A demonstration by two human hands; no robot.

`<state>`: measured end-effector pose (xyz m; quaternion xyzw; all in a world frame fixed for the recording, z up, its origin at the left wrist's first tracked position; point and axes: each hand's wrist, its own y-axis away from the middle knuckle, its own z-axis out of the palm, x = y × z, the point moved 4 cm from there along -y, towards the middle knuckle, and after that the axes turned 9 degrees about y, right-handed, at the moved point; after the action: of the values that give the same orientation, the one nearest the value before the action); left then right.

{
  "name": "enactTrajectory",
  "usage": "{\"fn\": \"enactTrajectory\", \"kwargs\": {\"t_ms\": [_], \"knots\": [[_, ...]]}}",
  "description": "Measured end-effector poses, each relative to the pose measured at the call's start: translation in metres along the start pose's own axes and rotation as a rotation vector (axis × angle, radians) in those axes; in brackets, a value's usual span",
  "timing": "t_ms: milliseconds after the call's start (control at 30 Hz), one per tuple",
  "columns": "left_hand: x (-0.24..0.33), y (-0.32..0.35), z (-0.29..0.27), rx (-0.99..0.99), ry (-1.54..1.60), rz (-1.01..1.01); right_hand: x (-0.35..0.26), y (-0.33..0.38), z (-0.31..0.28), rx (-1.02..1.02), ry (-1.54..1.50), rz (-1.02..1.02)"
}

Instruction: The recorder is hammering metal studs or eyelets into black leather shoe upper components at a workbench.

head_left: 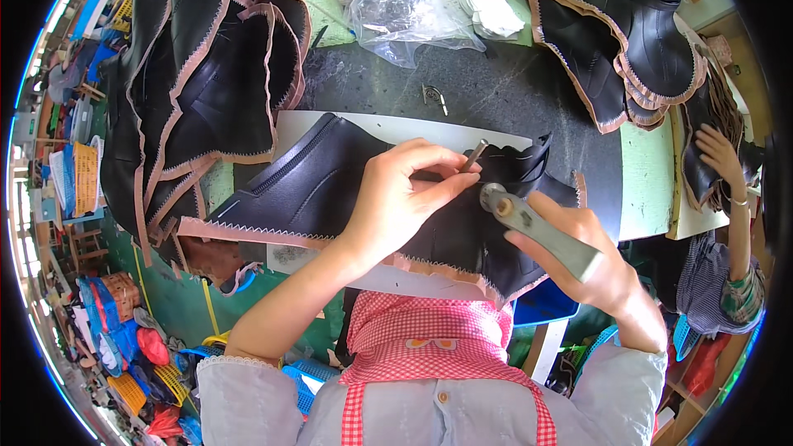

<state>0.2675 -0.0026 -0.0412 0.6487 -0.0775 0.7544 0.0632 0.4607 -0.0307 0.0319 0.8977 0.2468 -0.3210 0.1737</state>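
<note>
My left hand [405, 186] is closed, its fingertips pinching a short metal punch [475, 154] above the work. In my right hand [591, 244] is a hammer [545, 235] with a grey tapering body and a round metal face close to the left fingertips. Under both hands lies a black leather boot upper [310, 177] with a zip and a pinkish zigzag-cut lining edge. It rests on a white board [405, 127], and the right part of the upper is bunched in folds. The hands partly hide the spot below the punch.
More boot uppers are heaped at left [198, 74] and at far right [611, 25]. Behind the work sit a clear plastic bag [405, 12] and a small metal piece [434, 99] on the dark mat [355, 74]. At right, another person's hand [720, 153] touches stacked uppers.
</note>
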Motion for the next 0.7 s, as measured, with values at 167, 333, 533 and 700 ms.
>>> {"fn": "enactTrajectory", "kwargs": {"t_ms": [167, 333, 533, 700], "knots": [[0.003, -0.001, -0.002, -0.075, 0.141, -0.193, 0.01, -0.001, 0.009, -0.031, 0.056, 0.058], [-0.004, 0.001, -0.003, -0.068, 0.089, -0.232, 0.008, -0.001, 0.01, -0.042, 0.045, 0.051], [-0.008, 0.001, -0.001, -0.09, 0.107, -0.171, 0.009, -0.001, 0.009, -0.016, 0.067, 0.015], [-0.007, 0.002, -0.003, -0.062, 0.109, -0.235, 0.01, -0.001, 0.008, -0.022, 0.086, 0.012]]}}
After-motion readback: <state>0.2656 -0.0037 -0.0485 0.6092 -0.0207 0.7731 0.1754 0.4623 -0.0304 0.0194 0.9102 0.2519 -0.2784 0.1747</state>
